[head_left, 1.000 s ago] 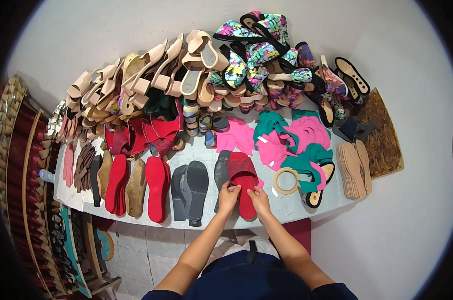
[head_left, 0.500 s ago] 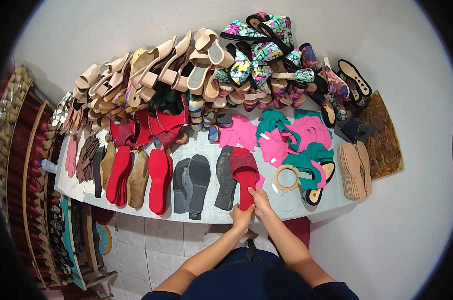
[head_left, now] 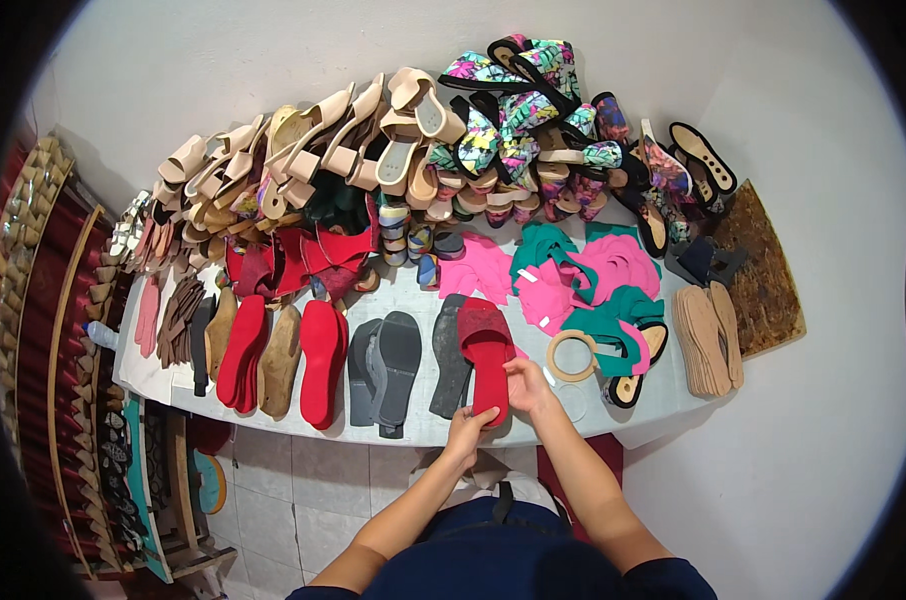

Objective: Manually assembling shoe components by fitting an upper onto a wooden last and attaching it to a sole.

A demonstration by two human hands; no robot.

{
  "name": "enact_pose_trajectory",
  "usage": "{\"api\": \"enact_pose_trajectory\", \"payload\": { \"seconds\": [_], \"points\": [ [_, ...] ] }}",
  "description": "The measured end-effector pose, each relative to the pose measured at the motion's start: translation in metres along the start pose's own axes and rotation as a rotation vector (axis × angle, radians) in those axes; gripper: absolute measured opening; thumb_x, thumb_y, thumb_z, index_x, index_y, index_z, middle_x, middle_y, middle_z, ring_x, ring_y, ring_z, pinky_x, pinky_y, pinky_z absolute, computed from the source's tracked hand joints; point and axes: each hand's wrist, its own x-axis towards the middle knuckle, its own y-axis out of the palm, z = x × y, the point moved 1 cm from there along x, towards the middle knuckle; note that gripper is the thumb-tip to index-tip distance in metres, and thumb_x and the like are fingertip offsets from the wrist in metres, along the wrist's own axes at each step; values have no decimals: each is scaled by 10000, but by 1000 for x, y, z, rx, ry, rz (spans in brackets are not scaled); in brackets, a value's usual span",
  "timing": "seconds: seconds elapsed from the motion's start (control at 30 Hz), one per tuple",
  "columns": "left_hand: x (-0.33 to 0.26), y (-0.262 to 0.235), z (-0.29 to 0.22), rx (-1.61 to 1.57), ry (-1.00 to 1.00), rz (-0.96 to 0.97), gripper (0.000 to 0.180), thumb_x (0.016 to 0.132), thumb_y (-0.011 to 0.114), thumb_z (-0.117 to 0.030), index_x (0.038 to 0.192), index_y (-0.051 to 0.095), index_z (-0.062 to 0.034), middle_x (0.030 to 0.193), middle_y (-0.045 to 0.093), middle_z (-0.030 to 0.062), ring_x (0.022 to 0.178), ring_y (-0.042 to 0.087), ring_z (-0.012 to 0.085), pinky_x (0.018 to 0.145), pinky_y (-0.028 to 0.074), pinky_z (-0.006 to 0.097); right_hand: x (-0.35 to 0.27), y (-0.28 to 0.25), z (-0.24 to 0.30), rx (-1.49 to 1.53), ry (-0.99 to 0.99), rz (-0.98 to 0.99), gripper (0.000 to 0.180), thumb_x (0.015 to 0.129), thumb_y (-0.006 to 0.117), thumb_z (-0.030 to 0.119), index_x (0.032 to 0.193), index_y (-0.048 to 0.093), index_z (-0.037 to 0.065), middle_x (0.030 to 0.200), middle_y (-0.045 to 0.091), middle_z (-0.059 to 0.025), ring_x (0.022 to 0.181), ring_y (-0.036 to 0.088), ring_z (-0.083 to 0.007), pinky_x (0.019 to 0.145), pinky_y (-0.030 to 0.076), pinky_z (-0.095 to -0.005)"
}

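A red slide slipper (head_left: 490, 367) with a darker red strap lies over the near edge of the table, toe pointing away from me. My left hand (head_left: 468, 432) grips its heel, the thumb on top of the insole. At the sole's right edge, my right hand (head_left: 529, 386) is closed with its fingertips against the side; its underside fingers are hidden. Just left of the slipper is a dark grey sole (head_left: 451, 370), partly beneath it. Grey soles (head_left: 397, 360) and a red insole stack (head_left: 320, 362) stand further left.
A tape roll (head_left: 572, 356) lies right of the slipper, below pink and green fabric pieces (head_left: 598, 275). Beige insoles (head_left: 701, 345) are stacked at the right end. Many finished sandals (head_left: 403, 135) are heaped along the wall. A shoe rack (head_left: 48, 330) stands at the left.
My right hand has shifted slightly right and up, from on top of the insole to its edge. My left hand has moved a little left, its thumb now over the heel.
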Motion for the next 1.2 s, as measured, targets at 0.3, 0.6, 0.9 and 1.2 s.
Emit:
{"api": "enact_pose_trajectory", "payload": {
  "seconds": [0.3,0.6,0.9,1.2],
  "points": [
    [-16,-27,-14,137,47,85,457,712,660,-87,1090,421,7,1004,522,81,898,535,152,798,431,275,-6,32,29,152,-199,115,539,854,358,451,1185,387,27,1177,475,-132,1070,470,-269,923,356,-399],
    [-49,-59,-22,-54,102,144,548,705,669,-70,1154,373,39,1037,527,104,954,523,154,841,415,266,21,88,24,-234,-155,109,369,887,402,308,1126,463,33,1066,559,-116,959,555,-206,834,448,-342],
    [-104,-138,-58,-189,279,-118,537,690,685,-108,1128,411,39,1040,536,108,953,522,151,839,407,264,102,207,-93,-296,71,395,326,889,410,202,1186,429,69,1124,518,-72,1007,515,-183,882,410,-333],
    [-198,-300,-71,-429,429,-435,521,692,676,-92,1127,416,24,1038,530,95,960,527,166,833,410,271,157,326,-326,-338,461,547,381,889,393,241,1243,368,103,1187,472,-68,1076,467,-204,919,372,-368]
  ]
}}
